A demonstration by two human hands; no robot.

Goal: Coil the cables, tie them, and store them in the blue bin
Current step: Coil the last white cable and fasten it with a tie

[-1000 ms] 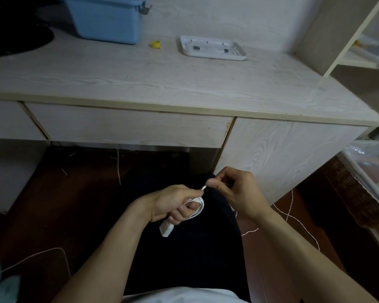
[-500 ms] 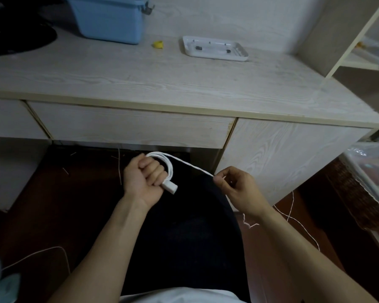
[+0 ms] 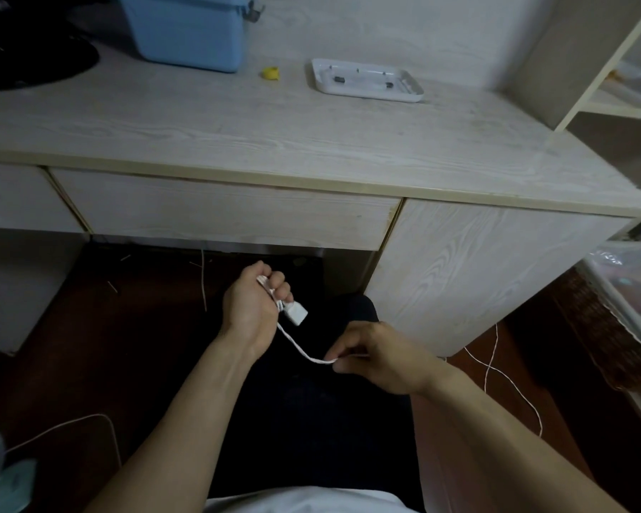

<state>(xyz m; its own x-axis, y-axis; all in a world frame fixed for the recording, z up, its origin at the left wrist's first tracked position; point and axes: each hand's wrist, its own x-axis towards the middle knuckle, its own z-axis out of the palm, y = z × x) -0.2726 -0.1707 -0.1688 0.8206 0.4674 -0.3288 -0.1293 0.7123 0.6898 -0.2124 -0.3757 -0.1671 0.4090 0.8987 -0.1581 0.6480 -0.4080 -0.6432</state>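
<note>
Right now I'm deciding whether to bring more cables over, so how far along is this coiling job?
Early. Done: a few loops of the thin white cable sit bunched in the left hand, its white rectangular plug poking out. In hand: the right hand pinches the free run, which trails to the floor. Left: finish winding, tie it, and put it in the blue plastic bin on the desk; no tie shows yet.

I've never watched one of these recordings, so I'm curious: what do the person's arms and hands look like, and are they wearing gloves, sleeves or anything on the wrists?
Both forearms are bare up to the picture's lower edge, with no sleeves in view. The left hand and the right hand wear no gloves, and no watch, band or ring shows.
</note>
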